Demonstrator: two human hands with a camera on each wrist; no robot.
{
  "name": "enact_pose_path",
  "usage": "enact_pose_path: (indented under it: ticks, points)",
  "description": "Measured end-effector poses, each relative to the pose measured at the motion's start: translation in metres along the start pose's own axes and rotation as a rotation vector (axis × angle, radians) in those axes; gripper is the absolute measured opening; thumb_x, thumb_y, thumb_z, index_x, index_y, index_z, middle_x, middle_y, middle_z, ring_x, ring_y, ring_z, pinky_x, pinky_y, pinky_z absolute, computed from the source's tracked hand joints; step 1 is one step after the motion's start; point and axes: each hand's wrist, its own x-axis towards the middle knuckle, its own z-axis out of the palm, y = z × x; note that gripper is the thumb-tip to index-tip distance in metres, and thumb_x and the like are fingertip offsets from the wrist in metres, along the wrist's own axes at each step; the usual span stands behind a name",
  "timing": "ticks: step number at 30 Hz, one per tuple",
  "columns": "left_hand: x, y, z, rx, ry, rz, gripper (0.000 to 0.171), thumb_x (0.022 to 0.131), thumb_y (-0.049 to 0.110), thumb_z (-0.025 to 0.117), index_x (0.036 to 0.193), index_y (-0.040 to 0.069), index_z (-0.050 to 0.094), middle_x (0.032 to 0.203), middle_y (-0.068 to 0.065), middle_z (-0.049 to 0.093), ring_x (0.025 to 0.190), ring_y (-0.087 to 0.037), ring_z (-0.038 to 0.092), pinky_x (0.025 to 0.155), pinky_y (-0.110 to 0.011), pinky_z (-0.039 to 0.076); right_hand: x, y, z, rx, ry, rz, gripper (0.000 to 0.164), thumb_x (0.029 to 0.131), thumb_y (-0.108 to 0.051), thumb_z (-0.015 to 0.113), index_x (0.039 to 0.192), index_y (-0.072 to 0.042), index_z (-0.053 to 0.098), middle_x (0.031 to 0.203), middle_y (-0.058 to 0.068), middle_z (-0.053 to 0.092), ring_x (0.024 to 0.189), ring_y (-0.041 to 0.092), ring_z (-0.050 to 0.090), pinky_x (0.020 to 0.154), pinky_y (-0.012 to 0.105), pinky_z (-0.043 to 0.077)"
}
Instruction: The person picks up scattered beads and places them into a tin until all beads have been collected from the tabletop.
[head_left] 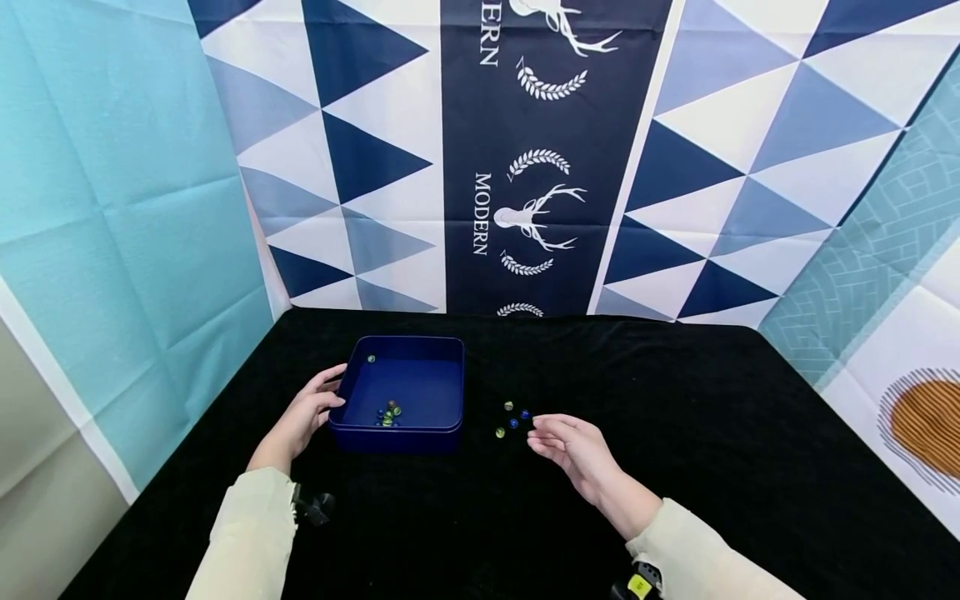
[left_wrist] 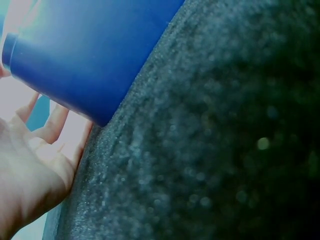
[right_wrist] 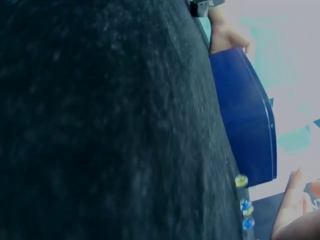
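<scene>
A dark blue square box (head_left: 397, 440) stands on the black cloth, with several glass marbles (head_left: 387, 414) inside, most near its front side and one in the far left corner. My left hand (head_left: 303, 417) rests against the box's left side, fingers fairly straight; the left wrist view shows them along the blue wall (left_wrist: 85, 55). Right of the box, my right hand (head_left: 573, 454) has thumb and fingertips together, close by a blue marble (head_left: 525, 414). A small glassy marble (right_wrist: 316, 203) shows partly between those fingers in the right wrist view, mostly hidden.
Several loose marbles, yellow-green (head_left: 500, 432) and blue (head_left: 513, 423), lie on the cloth between the box and my right hand. Black cloth (head_left: 675, 400) covers the table. Patterned curtains (head_left: 390, 167) hang behind and at both sides.
</scene>
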Motion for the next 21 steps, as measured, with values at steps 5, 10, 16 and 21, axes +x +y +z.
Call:
enact_pose_path:
  ticks: [5,10,16,21]
  points:
    - [0.000,0.000,0.001,0.011,-0.001,0.000,0.063,0.088,0.002,0.044,0.147,0.006,0.022,0.146,-0.023,0.022,0.123,-0.034,0.034,0.088,-0.029,0.039,0.003,-0.003,-0.012,-0.028,0.034,0.046,0.015,0.090,0.001,0.050,0.099,0.009,0.059,0.074,0.010,0.065,0.070,0.016,0.065,0.072,0.028,0.052]
    - [-0.001,0.000,0.001,0.010,-0.003,-0.001,0.063,0.089,0.002,0.044,0.147,0.007,0.022,0.146,-0.022,0.021,0.125,-0.034,0.032,0.090,-0.031,0.038,0.009,-0.004,-0.020,-0.061,0.049,0.073,0.021,0.089,-0.001,0.052,0.106,0.011,0.055,0.075,0.009,0.064,0.069,0.016,0.064,0.073,0.028,0.052]
    - [-0.001,-0.001,0.000,0.008,0.003,0.001,0.062,0.089,0.002,0.044,0.147,0.007,0.023,0.146,-0.022,0.022,0.124,-0.033,0.034,0.087,-0.028,0.039,0.021,-0.003,-0.023,-0.079,0.028,0.072,0.021,0.089,0.002,0.050,0.106,0.013,0.054,0.078,0.011,0.064,0.071,0.017,0.064,0.073,0.028,0.052]
    - [0.000,-0.001,0.000,0.003,0.000,-0.002,0.063,0.089,0.002,0.043,0.147,0.008,0.022,0.147,-0.022,0.021,0.125,-0.033,0.032,0.089,-0.030,0.038,0.034,-0.001,-0.022,-0.092,0.004,0.094,0.023,0.087,0.004,0.050,0.107,0.015,0.052,0.080,0.011,0.064,0.071,0.016,0.064,0.073,0.028,0.052]
